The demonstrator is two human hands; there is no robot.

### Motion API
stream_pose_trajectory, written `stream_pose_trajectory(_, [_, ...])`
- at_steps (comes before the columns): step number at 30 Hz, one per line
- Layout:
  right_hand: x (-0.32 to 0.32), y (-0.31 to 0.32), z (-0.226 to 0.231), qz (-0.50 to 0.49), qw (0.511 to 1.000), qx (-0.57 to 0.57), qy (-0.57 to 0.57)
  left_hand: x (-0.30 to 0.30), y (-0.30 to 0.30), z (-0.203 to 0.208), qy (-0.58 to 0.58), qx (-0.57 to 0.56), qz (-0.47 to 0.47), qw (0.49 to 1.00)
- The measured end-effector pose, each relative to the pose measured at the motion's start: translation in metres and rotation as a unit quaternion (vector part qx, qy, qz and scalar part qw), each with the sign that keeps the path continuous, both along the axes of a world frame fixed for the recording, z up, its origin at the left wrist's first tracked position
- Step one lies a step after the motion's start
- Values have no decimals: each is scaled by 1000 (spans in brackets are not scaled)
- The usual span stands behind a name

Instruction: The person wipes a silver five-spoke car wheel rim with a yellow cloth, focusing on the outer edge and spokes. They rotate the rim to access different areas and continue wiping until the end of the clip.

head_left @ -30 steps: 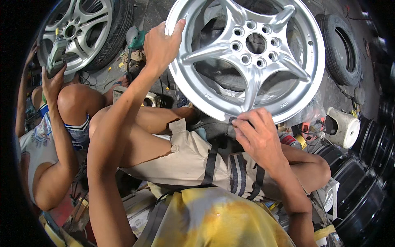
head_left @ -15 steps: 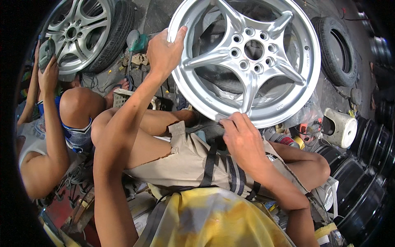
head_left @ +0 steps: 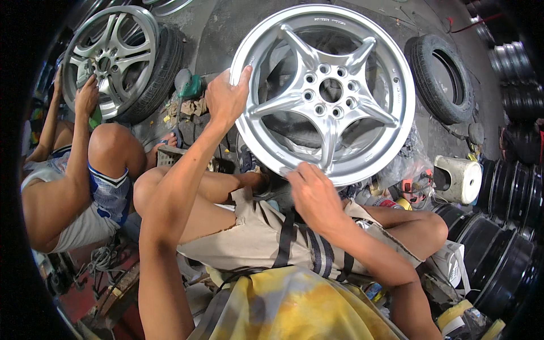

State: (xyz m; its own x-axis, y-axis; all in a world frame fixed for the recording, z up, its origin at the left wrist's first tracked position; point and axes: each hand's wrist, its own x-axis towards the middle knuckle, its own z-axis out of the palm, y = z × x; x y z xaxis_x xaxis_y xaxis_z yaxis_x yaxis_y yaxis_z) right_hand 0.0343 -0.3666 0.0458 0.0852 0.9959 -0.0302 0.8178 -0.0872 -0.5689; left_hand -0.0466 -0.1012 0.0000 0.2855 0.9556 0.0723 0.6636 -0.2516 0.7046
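A silver alloy wheel rim (head_left: 327, 129) with star-like spokes stands tilted in front of my crossed legs. My left hand (head_left: 224, 99) is closed round its left edge, the thumb lying over the front lip. At the bottom edge, my right hand (head_left: 314, 195) has its fingers drawn together against the outer lip. A small greyish bit shows at those fingertips, too small and blurred to name. Clear plastic sheeting (head_left: 405, 161) lies behind and beside the rim's lower right.
Left, another person works at a second silver wheel (head_left: 116, 85) leaning on a tyre (head_left: 161, 79). A green power tool (head_left: 190, 86) lies between us. Rightward are a tyre (head_left: 422, 73), a white stool (head_left: 466, 180), a red-orange tool (head_left: 416, 186) and stacked black rims (head_left: 498, 266).
The rim appears lower and a little left as the view shifts. My right hand has slid leftward along the bottom lip. My left hand keeps its hold.
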Motion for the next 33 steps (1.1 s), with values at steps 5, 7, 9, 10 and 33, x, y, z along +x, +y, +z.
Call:
stream_pose_trajectory(5, [11,-4,-1,12,1000,18,6,-2,1,-1,-7,4,-7,1000])
stream_pose_trajectory(7, [16,-10,0,17,1000,10,20,-6,4,-6,-1,12,-9,1000])
stream_pose_trajectory(9, [14,-3,1,11,999,5,41,-2,5,-5,-4,4,-10,1000])
stream_pose_trajectory(10, [9,3,-4,-3,997,27,72,0,4,-6,-7,1,-10,1000])
stream_pose_trajectory(33, [7,-4,-12,16,995,75,63,-1,-2,4,16,2,-31,999])
